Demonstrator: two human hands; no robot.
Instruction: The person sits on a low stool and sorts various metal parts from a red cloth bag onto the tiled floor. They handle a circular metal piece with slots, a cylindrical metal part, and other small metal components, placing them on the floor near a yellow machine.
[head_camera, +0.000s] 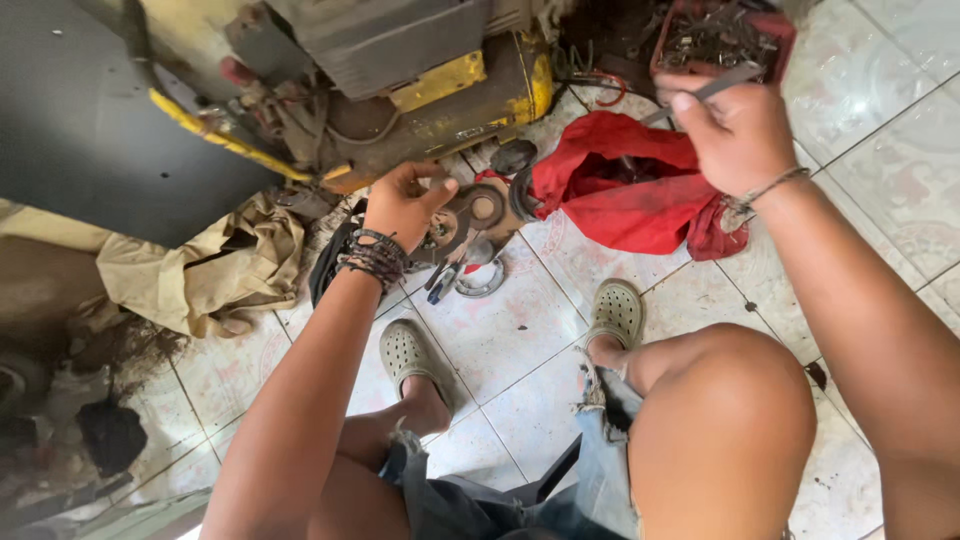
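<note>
Red tray (775, 45) cut off by top edge; contents too jumbled to tell.
</note>
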